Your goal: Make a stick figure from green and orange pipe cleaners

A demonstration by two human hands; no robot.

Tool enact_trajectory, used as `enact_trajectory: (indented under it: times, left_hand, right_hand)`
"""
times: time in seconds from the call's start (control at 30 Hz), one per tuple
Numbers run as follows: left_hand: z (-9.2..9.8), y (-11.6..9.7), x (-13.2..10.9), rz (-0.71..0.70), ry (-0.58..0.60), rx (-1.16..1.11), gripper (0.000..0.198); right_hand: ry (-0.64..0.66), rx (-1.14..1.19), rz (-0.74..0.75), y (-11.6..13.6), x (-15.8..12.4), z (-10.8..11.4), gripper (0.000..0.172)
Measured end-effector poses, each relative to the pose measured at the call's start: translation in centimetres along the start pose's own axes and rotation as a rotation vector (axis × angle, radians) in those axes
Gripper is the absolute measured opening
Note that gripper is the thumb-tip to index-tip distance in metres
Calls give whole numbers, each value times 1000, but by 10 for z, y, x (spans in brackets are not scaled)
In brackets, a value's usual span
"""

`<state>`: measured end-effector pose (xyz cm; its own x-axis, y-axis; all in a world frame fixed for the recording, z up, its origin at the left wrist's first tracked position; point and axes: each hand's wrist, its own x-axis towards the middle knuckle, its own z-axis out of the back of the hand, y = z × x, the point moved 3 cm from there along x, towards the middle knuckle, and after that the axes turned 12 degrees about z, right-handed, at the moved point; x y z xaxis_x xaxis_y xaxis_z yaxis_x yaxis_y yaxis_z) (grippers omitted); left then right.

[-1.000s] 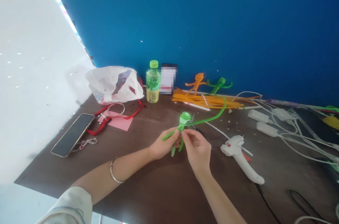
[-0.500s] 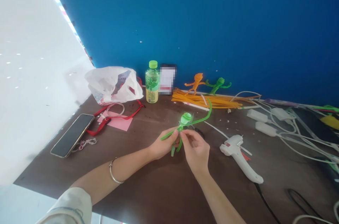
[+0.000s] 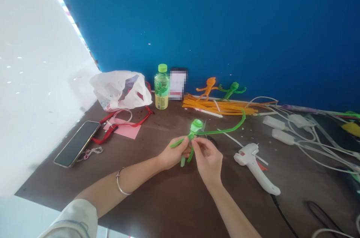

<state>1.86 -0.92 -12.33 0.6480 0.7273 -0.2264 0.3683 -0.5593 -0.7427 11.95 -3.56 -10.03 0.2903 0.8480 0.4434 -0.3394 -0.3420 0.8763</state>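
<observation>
Between my hands is a bright green pipe-cleaner figure (image 3: 196, 125) with a round wound head. One long green pipe-cleaner strand (image 3: 222, 132) sweeps out from its neck to the right and curls upward at the end. My left hand (image 3: 174, 152) is closed around the body from the left, with short green ends sticking out past the thumb and below the fingers. My right hand (image 3: 208, 157) pinches at the figure just under the neck, thumb against fingertips. The exact bit in that pinch is hidden. Behind the figure, scissors (image 3: 211, 141) lie partly covered.
A white glue gun (image 3: 257, 170) with a black cord lies at right. Beyond are orange pipe cleaners (image 3: 222, 107), an orange figure (image 3: 209, 87) and a green figure (image 3: 232, 90). White cables and adapters (image 3: 282, 136) spread far right. A bottle (image 3: 161, 90), plastic bag (image 3: 118, 90) and phone (image 3: 76, 144) stand left.
The long green strand has swung outward to the right and lies flatter, its curled tip farther from the head. Both hands stay almost where they were.
</observation>
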Motion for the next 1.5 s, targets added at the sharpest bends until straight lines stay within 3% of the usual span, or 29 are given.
enact_trajectory:
  times: [0.73, 1.27, 1.5]
  left_hand:
    - [0, -4, -2, -21, -75, -2, 36]
    - [7, -1, 1, -103, -163, 104, 32]
    - [11, -2, 2, -77, -211, 86, 35]
  right_hand:
    - [25, 19, -60, 3, 3, 2, 12]
    - [-38, 153, -244, -8, 1, 4, 18]
    - [-46, 96, -158, 1, 1, 4, 18]
